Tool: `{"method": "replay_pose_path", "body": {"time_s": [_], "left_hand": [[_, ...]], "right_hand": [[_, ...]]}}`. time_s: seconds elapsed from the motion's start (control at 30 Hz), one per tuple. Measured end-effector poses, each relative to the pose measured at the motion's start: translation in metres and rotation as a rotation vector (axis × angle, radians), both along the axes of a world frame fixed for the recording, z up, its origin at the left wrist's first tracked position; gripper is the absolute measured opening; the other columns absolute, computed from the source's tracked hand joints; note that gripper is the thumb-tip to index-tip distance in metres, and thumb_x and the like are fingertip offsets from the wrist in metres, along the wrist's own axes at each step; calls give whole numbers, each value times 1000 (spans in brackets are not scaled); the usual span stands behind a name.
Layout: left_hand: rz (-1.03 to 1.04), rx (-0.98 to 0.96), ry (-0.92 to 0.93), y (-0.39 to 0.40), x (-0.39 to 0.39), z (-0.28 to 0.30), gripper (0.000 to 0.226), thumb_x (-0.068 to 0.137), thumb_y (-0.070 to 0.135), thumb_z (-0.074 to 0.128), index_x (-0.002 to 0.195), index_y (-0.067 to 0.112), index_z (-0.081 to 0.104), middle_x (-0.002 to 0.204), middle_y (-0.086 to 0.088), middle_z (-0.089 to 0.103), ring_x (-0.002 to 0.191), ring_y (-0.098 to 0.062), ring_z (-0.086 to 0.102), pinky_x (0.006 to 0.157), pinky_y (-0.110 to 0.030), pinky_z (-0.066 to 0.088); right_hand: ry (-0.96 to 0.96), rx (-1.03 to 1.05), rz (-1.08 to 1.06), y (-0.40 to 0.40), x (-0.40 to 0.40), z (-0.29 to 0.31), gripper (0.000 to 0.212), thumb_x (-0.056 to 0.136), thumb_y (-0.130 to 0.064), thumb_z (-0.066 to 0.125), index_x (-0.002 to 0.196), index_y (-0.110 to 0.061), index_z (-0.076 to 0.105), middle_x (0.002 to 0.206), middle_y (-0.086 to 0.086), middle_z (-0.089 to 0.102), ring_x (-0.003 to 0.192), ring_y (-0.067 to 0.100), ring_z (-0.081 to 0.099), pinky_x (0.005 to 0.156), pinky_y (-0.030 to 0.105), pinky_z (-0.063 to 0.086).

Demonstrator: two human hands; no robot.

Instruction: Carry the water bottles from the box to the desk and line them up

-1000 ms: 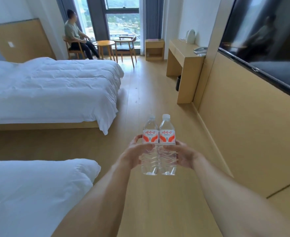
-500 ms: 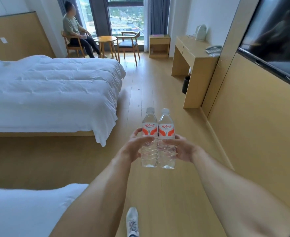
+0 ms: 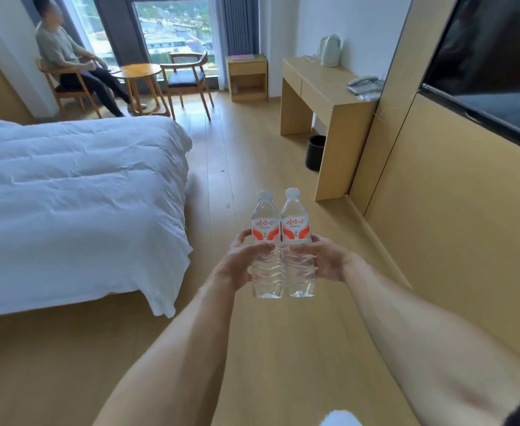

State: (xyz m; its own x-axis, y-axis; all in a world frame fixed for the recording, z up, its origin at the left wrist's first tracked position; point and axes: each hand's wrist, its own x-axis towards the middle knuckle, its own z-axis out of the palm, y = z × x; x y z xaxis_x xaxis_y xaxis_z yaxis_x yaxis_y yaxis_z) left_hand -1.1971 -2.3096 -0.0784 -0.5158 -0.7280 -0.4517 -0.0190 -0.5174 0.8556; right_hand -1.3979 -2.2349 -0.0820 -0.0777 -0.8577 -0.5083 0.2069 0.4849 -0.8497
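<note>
Two clear water bottles with white caps and red-and-white labels stand upright side by side in front of me, above the wooden floor. My left hand (image 3: 241, 262) grips the left bottle (image 3: 264, 229) around its lower half. My right hand (image 3: 321, 261) grips the right bottle (image 3: 295, 229) the same way. The bottles touch each other. The wooden desk (image 3: 323, 93) stands ahead on the right against the wall, a few steps away. The box is not in view.
A white bed (image 3: 77, 204) fills the left side. On the desk are a kettle (image 3: 329, 50) and a telephone (image 3: 364, 84); a black bin (image 3: 316, 152) stands under it. A person (image 3: 68, 66) sits by the window, beside a round table (image 3: 140, 73) and a chair (image 3: 188, 78). A television (image 3: 492, 66) hangs on the right wall.
I have walked forward with both bottles held the same way. The desk and the far bed are closer, and the near bed has dropped out of view.
</note>
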Motion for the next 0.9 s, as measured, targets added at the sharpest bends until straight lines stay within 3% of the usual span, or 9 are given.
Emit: {"method": "replay_pose_path", "body": {"time_s": [0.17,0.4,0.53,0.67,0.8,0.9], "left_hand": [[-4,-3,3,-69,-25,-5,73,81,4,79,142,25,44,123,-17,68,111,-36,67,82,-52,54],[62,-19,1,-177,-70,-17,75,77,6,83,140,22,46,125,-18,67,111,-39,67,95,-65,50],[103,-11,-29,-244,-106,-12,75,76,5,84,139,23,47,124,-18,68,110,-39,68,95,-67,50],[123,-6,-22,-307,-143,-8,80,73,7,87,139,26,47,125,-17,67,110,-39,68,93,-67,51],[135,15,-3,-363,-175,-13,83,72,8,88,140,27,46,127,-17,66,112,-39,67,91,-67,52],[148,25,7,-406,-193,-18,80,75,8,86,141,27,45,125,-16,67,111,-38,67,90,-65,53]], "right_hand": [[5,1,1,-67,-24,-4,49,82,-13,78,127,-21,59,119,9,69,105,31,65,100,56,50],[-38,-38,67,-187,-73,-26,51,76,-17,83,123,-22,63,112,6,74,101,28,69,82,46,56],[-72,-37,125,-262,-111,-25,59,65,-23,85,121,-24,65,110,4,76,103,28,70,84,47,55],[-87,-47,145,-329,-150,-18,60,65,-22,85,122,-23,64,111,5,76,105,29,70,85,49,55],[-93,-45,178,-388,-181,-15,62,68,-22,84,127,-21,63,121,10,72,115,35,65,97,57,51],[-102,-35,162,-429,-200,-19,64,71,-27,84,130,-19,62,125,12,70,117,37,64,94,57,53]]}}
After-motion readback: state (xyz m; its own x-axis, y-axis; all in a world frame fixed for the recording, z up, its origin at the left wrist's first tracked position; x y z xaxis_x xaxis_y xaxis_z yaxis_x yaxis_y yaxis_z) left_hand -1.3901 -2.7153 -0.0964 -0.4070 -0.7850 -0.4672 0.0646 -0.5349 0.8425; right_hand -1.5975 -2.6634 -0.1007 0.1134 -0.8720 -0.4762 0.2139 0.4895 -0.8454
